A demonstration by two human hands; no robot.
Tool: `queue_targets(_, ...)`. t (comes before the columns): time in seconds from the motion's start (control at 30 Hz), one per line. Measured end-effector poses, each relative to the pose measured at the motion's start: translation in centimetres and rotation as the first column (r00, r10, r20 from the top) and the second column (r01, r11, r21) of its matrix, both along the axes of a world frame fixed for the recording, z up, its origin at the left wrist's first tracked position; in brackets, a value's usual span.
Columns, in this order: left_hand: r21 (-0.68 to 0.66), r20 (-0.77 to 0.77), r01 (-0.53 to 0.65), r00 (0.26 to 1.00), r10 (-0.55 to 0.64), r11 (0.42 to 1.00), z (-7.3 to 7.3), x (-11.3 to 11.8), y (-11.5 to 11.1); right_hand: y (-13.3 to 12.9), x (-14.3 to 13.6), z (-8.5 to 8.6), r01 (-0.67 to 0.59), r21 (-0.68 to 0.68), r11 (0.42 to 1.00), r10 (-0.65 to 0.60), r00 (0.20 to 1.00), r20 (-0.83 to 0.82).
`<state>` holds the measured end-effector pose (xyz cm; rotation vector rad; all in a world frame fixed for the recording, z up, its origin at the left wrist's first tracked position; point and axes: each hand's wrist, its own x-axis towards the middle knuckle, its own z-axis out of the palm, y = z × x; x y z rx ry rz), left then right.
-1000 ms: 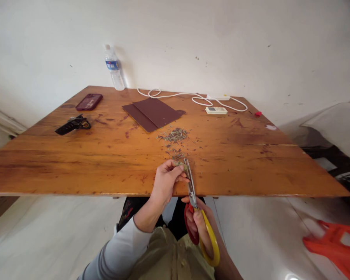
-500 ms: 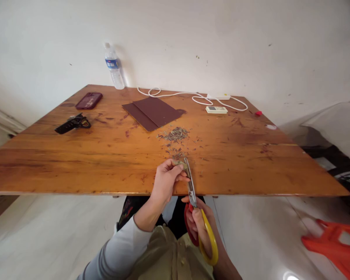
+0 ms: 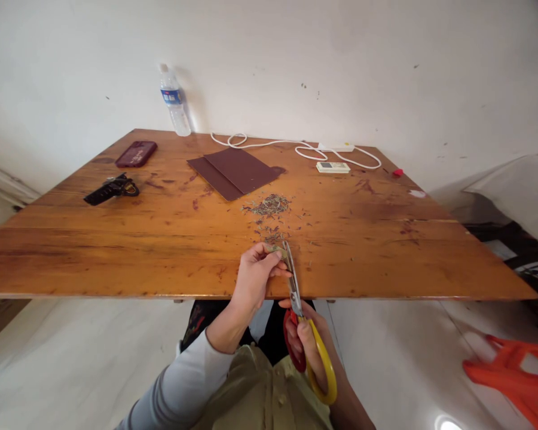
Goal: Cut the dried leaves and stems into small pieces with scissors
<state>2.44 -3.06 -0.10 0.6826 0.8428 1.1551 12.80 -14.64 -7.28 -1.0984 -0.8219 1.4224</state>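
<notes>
My left hand is closed in a pinch on a small greenish leaf-like piece above the table's front part. In my right hand is a pair of scissors with one yellow and one red handle loop, fingers wrapped through them. The blades point away from me, right beside the pinched piece and slightly apart. Beyond the tips lies a pile of thin shredded cuttings, dark and pale green, with scattered bits around it.
Two dark red boards overlap behind the pile. Farther back stand a water bottle, a white cable with a power strip, and a remote. At left lie a phone and a black strap-like object.
Hardly anything differs. The scissors' handles have shifted very slightly, while my left hand and the pinched piece stay in place.
</notes>
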Motion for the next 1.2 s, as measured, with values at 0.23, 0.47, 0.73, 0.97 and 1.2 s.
queue_targets(0.23,-0.001,0.007,0.001,1.0,-0.001,1.0,0.0,0.0,0.1,0.0,0.1,0.6,-0.017,0.006,1.0,0.017,0.999,0.03)
queue_targets(0.47,-0.022,0.005,0.002,1.0,-0.002,1.0,0.2,0.0,0.1,-0.1,0.6,0.8,-0.022,-0.045,0.999,0.024,0.999,0.036)
queue_targets(0.73,-0.021,0.009,0.005,1.0,-0.005,1.0,0.1,0.0,0.1,-0.1,0.5,1.2,-0.005,-0.102,0.995,0.008,1.0,0.03)
queue_targets(0.97,-0.016,0.011,0.003,1.0,-0.003,1.0,0.1,0.0,0.1,-0.2,0.5,1.3,0.021,-0.118,0.993,-0.011,0.997,0.082)
queue_targets(1.2,-0.002,0.012,-0.003,1.0,0.003,1.0,0.2,-0.1,0.0,0.0,-0.3,0.5,0.018,-0.001,1.0,-0.018,1.0,0.014)
